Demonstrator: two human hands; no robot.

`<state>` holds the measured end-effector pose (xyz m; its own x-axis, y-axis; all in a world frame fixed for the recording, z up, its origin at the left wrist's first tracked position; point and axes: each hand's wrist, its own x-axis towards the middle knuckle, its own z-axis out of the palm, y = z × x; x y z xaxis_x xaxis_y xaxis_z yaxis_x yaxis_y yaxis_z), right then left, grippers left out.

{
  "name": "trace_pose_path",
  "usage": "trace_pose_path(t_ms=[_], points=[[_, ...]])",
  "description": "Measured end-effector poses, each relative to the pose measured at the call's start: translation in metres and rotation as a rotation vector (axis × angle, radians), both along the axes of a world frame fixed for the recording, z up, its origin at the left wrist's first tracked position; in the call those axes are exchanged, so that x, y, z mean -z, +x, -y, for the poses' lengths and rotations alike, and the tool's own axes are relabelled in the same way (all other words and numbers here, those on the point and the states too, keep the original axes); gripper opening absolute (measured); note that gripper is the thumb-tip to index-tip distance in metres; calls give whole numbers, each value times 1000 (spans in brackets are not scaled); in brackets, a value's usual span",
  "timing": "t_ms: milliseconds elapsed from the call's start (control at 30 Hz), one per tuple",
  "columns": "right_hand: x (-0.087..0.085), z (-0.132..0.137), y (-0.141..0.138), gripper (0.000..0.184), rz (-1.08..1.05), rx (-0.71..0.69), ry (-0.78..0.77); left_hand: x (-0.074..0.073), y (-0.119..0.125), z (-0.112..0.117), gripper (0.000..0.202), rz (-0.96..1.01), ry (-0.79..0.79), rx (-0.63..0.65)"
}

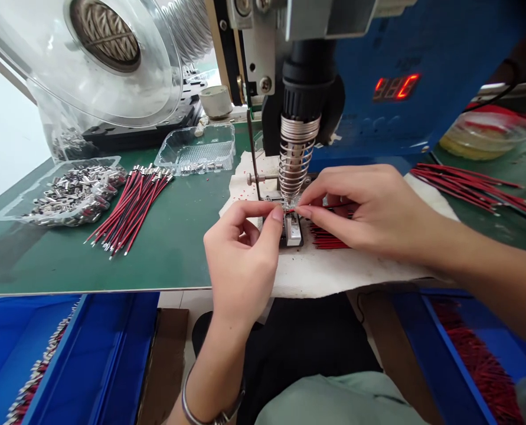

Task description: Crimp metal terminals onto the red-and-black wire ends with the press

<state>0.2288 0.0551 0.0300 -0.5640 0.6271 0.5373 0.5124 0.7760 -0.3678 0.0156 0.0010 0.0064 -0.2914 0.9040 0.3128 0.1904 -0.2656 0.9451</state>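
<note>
My left hand [245, 248] is pinched shut at the small metal fixture [293, 230] under the soldering tip; what it pinches is too small to name. My right hand [360, 206] is pinched on a thin red wire [290, 211], holding its end at the same spot. The soldering iron with a coiled metal guard [296, 156] hangs straight above the fixture. A small pile of red wires [327, 239] lies on the white cloth [333, 268] under my right hand.
A bundle of red-and-black wires with metal ends [130, 206] and a tray of metal terminals [72, 192] lie left on the green mat [178, 242]. More red wires [470, 186] lie right. Blue bins [112, 348] sit below. A blue machine shows a red display [396, 87].
</note>
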Motion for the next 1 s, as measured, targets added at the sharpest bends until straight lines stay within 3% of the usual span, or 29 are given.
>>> trace_pose_path(t_ms=[1000], points=[[2, -1, -2, 18, -39, -59, 59, 2, 1, -2, 12, 6, 57, 17]])
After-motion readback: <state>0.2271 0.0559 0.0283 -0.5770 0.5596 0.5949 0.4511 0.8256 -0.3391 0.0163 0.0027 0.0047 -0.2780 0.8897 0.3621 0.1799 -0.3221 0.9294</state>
